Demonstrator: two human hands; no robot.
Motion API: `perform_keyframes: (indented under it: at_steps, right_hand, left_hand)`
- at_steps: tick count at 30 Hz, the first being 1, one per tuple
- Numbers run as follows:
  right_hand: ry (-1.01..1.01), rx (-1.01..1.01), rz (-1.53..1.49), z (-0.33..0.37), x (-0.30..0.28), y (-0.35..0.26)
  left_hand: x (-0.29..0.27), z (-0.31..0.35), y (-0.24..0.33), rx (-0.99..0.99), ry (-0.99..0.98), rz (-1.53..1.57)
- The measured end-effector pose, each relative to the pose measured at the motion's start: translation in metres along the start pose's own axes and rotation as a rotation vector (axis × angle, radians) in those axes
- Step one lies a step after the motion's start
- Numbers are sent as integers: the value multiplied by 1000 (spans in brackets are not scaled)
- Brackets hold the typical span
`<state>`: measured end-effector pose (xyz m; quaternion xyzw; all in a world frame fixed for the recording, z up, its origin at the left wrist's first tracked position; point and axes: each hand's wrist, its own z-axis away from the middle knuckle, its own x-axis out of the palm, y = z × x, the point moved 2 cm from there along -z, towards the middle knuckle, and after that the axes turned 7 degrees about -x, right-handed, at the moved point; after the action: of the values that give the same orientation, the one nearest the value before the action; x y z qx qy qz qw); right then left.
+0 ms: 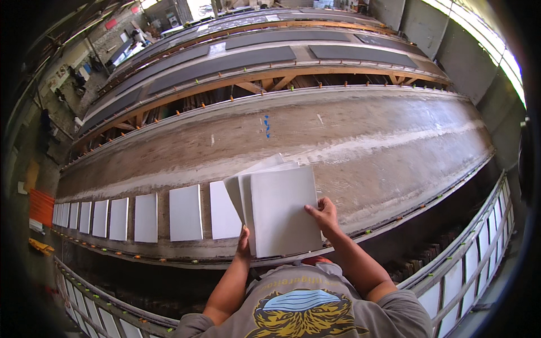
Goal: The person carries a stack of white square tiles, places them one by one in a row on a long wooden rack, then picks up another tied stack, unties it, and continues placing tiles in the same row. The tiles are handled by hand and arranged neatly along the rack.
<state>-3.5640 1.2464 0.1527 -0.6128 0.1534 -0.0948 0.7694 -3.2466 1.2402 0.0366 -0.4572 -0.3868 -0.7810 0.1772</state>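
Just in front of my body I hold a fanned stack of white rectangular sheets (284, 208) over the near edge of a long table (383, 169). My left hand (244, 243) is closed on the stack's lower left edge, its fingers mostly hidden behind the sheets. On the right side, my right hand (323, 216) grips the edge of the top sheet, thumb on its face and the other fingers behind. Under the stack's left side lies a loose white sheet (223, 211), partly covered. More white sheets (185, 213) run leftward from it in a spaced row along the table's near side.
Further parallel tables stand beyond, with long dark grey panels (225, 67) on them. Small orange and green pegs line the table edges. Framed racks of white panels (473, 256) stand low at the right and lower left. An orange sheet (41, 207) hangs at the far left.
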Motion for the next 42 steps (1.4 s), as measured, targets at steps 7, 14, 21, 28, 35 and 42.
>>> perform_keyframes:
  at_steps: [7, 14, 21, 28, 35, 42]
  right_hand:
    - [136, -61, -32, -9, -52, -22]
    - [353, -96, -9, -66, -149, -29]
    - [432, -110, 36, -123, -218, 47]
    - [325, -30, 68, -162, -240, 131]
    - [330, -167, 338, -180, -230, 173]
    - [341, -92, 555, -164, -221, 135]
  left_hand:
    - [40, 11, 9, -103, 117, -33]
    - [19, 9, 5, 6, 127, -49]
    - [37, 6, -37, 317, 248, 74]
    - [73, 8, -70, 405, 355, 10]
    - [85, -9, -112, 376, 377, 23]
    - [101, -14, -124, 381, 396, 4]
